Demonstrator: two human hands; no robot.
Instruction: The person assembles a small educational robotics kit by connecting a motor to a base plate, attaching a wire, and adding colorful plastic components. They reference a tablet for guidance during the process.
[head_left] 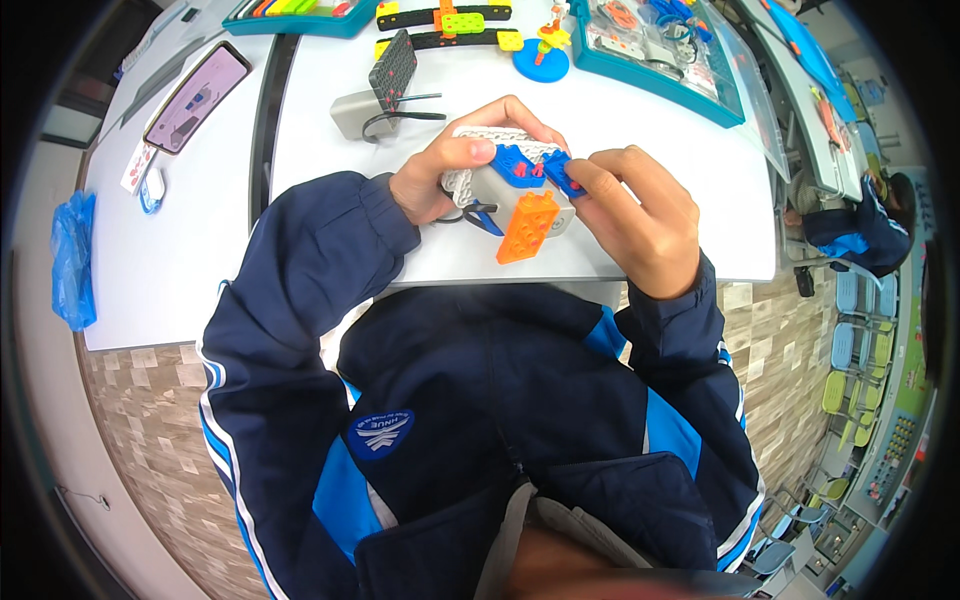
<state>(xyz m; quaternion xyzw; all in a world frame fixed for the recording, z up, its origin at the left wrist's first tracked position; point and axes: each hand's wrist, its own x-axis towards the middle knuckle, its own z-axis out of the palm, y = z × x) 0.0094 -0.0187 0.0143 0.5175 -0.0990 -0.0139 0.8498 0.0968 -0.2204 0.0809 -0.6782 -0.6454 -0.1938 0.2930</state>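
Observation:
My left hand (435, 175) is closed around the left side of a building-block model, its thumb lying over the top. The model has a white perforated plate (490, 134), a grey box (490, 187) beneath, and blue blocks (517, 167) with pink pegs on it. An orange block (528, 228) sticks out toward me. At the model's right side, my right hand (640, 210) pinches a small blue block (563, 174) between thumb and fingers, touching or very near the other blue blocks. A black cable (470, 212) shows under the left side.
Behind the model lie a grey box with a cable (362, 117) and a dark perforated plate (393, 70). Farther back are a black-and-yellow assembly (447, 38), a blue round base (541, 62) and a teal parts tray (725, 108). A phone (198, 98) stands at left, near a blue bag (73, 260).

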